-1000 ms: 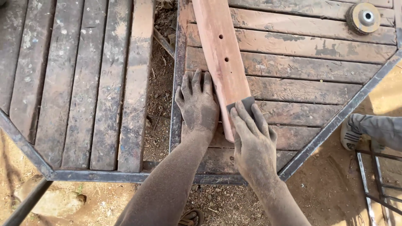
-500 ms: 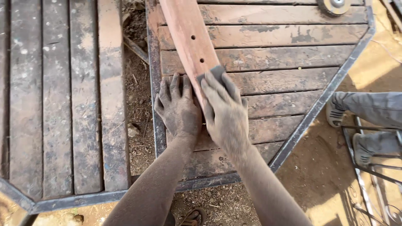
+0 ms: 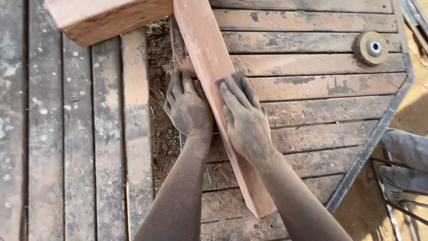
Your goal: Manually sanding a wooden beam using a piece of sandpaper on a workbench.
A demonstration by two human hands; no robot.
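My left hand (image 3: 187, 106) lies flat beside the reddish plank (image 3: 214, 89), palm down, its fingers spread and released, gripping nothing; the fingertips touch the plank's left edge and the palm rests over the gap between the two slatted panels. My right hand (image 3: 244, 118) sits on top of the plank, fingers stretched forward and pressing a small dark sanding pad (image 3: 235, 79) flat against the wood, so it is pressing rather than clenching. The pad peeks out beyond the fingertips. The plank runs at a slant from the top of the view down toward me, lying across the right wooden panel (image 3: 321, 85), with its near end reaching past my right forearm. At the top left, a thicker block of pale wood (image 3: 107, 18) meets the plank's upper end. To the left lies another slatted panel (image 3: 76, 134), grey and speckled. A round grinding disc (image 3: 371, 47) rests on the right panel, well apart from my hands. Sandy ground (image 3: 412, 107) shows at the right, where another person's legs (image 3: 403, 156) come into view.
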